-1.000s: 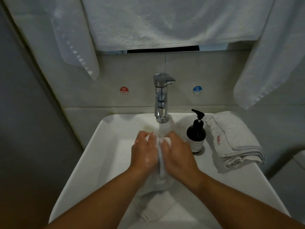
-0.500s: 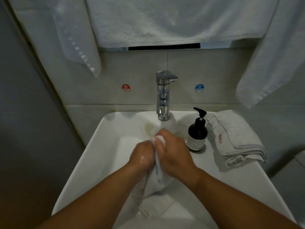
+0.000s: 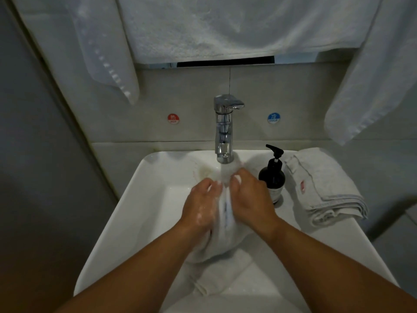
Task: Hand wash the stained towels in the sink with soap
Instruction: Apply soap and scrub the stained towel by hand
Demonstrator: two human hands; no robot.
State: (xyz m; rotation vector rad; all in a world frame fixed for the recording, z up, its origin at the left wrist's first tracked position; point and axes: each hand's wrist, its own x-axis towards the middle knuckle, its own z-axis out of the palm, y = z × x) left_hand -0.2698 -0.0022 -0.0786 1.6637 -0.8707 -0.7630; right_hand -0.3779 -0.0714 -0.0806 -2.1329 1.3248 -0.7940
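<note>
as our left hand and right hand both clench the soapy towel between them, its long axis runs from the tap toward us, both hands equally near.

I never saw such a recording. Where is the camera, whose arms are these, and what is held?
There is no machine. The camera sits on a person's head and looks down, so both arms are that person's own. The left hand and the right hand grip a wet white towel over the sink, under water running from the faucet. Suds show on the left hand. On the sink's right edge stand a dark soap bottle and a folded towel. White hanging towels are above.
</note>
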